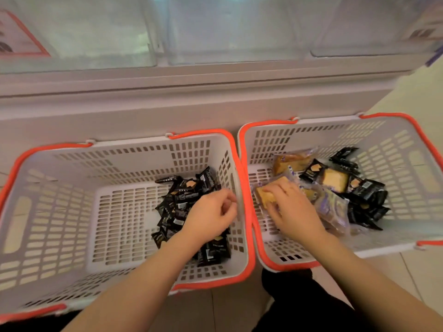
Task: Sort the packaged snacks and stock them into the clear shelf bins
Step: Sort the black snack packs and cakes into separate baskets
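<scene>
Two white baskets with orange rims stand side by side on the floor, below the clear shelf bins (pixel 230 32). In the left basket (pixel 60 212) the left hand (pixel 211 216) hangs over black snack packets (pixel 182 200) by the right wall, fingers loosely curled (grasping nothing visible). In the right basket (pixel 395 152) the right hand (pixel 290 207) grips a clear-wrapped cake (pixel 263 197) near the left wall.

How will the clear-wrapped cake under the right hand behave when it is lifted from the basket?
The clear-wrapped cake looks soft and spongy, so it probably squashes under a hard pinch. Its glossy film may slip a little. The right hand covers much of it, so it likely weighs little.
</scene>
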A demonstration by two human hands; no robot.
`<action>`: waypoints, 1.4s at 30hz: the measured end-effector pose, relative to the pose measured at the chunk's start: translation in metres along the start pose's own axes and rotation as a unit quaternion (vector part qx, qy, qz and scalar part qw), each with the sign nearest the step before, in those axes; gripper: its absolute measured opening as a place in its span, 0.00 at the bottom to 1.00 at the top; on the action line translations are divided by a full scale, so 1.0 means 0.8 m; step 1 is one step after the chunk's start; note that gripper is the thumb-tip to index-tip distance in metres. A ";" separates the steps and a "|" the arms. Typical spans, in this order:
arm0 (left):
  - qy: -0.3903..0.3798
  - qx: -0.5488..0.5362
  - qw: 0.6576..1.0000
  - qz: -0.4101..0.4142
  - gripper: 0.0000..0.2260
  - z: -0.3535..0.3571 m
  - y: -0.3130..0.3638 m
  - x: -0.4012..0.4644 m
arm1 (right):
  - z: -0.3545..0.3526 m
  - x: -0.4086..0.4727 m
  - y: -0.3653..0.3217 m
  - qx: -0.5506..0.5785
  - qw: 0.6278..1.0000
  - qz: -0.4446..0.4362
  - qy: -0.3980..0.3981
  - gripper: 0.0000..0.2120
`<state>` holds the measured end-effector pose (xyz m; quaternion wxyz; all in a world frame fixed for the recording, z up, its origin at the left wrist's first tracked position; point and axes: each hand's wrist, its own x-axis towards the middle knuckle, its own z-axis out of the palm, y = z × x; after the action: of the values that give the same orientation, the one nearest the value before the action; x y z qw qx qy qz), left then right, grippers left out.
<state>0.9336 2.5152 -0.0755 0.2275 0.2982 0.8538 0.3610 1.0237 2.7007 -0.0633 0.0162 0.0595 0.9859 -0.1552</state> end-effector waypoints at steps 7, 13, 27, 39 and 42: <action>-0.082 0.117 0.974 0.175 0.09 0.061 0.100 0.048 | -0.001 -0.074 0.160 -0.038 0.958 0.258 -0.117 0.14; -0.207 0.187 0.942 0.188 0.12 0.182 0.149 0.128 | -0.008 -0.083 0.282 -0.060 0.918 0.351 -0.175 0.18; -0.363 0.405 0.770 0.335 0.22 0.314 0.136 0.212 | 0.038 -0.041 0.419 -0.285 0.891 0.100 -0.340 0.33; -0.254 0.290 0.918 0.097 0.14 0.278 0.116 0.229 | 0.038 -0.023 0.404 -0.092 0.921 0.275 -0.259 0.17; -0.204 0.123 0.970 0.048 0.19 0.287 0.132 0.218 | 0.017 -0.025 0.380 0.152 0.932 0.284 -0.169 0.18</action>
<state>0.9837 2.8022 -0.1724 0.3409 0.4325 0.8116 0.1950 1.0809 2.9812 -0.1673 0.2162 0.3113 0.8754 -0.3001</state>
